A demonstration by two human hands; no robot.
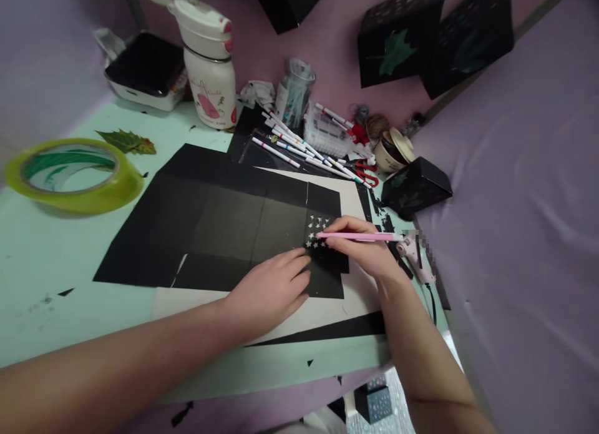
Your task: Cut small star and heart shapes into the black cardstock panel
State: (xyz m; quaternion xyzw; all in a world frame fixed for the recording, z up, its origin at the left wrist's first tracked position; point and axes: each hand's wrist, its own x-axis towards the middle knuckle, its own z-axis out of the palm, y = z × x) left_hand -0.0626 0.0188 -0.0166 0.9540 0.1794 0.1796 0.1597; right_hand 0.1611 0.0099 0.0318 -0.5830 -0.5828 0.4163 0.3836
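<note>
A large sheet of black paper (210, 221), creased into squares, lies on the pale green table (42, 246). My left hand (271, 287) rests flat on the sheet, fingers stretched toward a patch of small white stars (317, 229). My right hand (360, 246) pinches a thin pink pen (360, 236), held almost level, its tip at the stars. White card (327, 309) shows under the black sheet near both hands.
A roll of yellow-green tape (70, 172) sits at the left, a dried leaf (126, 142) behind it. A white bottle (209, 72), several markers (299, 150), red scissors (367, 172), a small black box (416, 187) and a pink glue gun (414, 253) crowd the back and right edge.
</note>
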